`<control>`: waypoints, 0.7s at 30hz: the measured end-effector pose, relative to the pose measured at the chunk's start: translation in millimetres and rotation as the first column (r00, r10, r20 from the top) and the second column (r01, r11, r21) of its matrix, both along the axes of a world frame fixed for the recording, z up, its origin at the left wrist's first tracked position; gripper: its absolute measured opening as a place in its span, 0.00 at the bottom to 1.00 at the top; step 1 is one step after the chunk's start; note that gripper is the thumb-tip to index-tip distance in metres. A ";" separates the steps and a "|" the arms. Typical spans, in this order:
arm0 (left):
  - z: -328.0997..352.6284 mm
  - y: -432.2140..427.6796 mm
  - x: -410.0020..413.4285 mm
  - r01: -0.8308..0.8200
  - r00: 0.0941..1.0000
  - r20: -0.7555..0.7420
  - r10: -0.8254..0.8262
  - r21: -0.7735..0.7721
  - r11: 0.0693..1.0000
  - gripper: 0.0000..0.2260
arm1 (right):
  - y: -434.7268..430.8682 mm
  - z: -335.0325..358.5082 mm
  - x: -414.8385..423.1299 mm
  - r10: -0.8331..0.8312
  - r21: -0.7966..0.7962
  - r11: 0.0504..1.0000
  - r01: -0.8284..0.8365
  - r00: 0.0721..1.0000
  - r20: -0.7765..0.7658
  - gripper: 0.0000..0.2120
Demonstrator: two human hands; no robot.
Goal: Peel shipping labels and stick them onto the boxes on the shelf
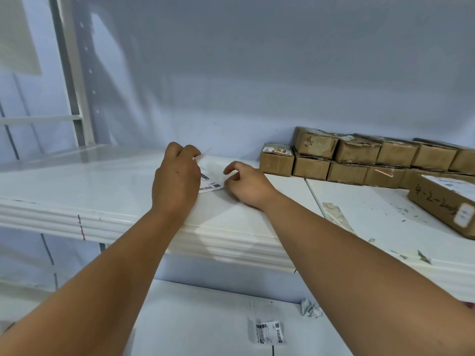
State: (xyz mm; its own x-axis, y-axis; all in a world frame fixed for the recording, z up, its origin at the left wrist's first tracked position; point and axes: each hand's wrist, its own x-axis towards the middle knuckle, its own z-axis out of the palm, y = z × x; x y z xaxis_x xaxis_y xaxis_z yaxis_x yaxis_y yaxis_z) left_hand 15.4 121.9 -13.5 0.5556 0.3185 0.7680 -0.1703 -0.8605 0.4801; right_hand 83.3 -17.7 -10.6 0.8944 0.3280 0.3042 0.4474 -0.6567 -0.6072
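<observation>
A: Listing the grip first. Left hand [177, 176]?

B: Grip closed. Thumb and fingers are curled and pinch the raised upper corner of the shipping label [209, 183], where a thin translucent edge lifts off.

A: Right hand [244, 182]?

B: Fingers curled at the label's right edge, touching it or just beside it. The spot is blurred, so I cannot tell whether that grip holds the paper.

A: Location of the label?

B: Lying on the white shelf [102, 181], barcodes up, between the two hands. It is well apart from the cardboard boxes [334, 160] stacked in two rows against the wall on the right.

A: Handling?

B: Judged very light, thin and limp. It would crease or tear easily, and the sticky side would likely cling to itself once free. Best taken at a corner and peeled low and slowly, with the other hand pinning the backing.

A: Pose?

B: Both forearms bare, stretched forward over the shelf's front lip. Left knuckles up, wrist bent down. Right hand low, close to the shelf surface.
</observation>
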 end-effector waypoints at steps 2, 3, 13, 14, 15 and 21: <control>-1.0 -0.5 0.8 0.047 0.998 0.043 -0.051 0.076 0.996 0.08 | -0.5 -0.5 2.0 0.047 -0.095 0.994 -0.049 0.999 -0.017 0.20; -0.9 -0.2 1.2 0.063 0.996 0.061 -0.070 0.106 0.992 0.08 | -0.1 -0.4 2.9 0.053 -0.110 0.993 -0.052 0.999 0.010 0.22; -0.1 -3.1 -3.5 0.134 0.974 0.088 -0.208 0.515 0.847 0.09 | -11.9 27.5 -26.9 0.317 0.835 0.535 0.127 0.886 -0.338 0.12; -0.2 -4.1 -3.9 0.149 0.970 0.078 -0.231 0.560 0.815 0.10 | -14.0 27.8 -31.2 0.313 0.833 0.541 0.113 0.893 -0.324 0.07; -0.4 -6.1 -4.2 0.166 0.967 0.062 -0.249 0.586 0.793 0.12 | -17.8 28.0 -33.3 0.276 0.818 0.565 0.105 0.911 -0.308 0.07; 7.5 -45.8 -4.0 0.403 0.915 0.022 -0.403 -0.021 0.915 0.15 | -66.3 31.4 -38.5 0.131 0.764 0.634 0.123 0.956 -0.263 0.09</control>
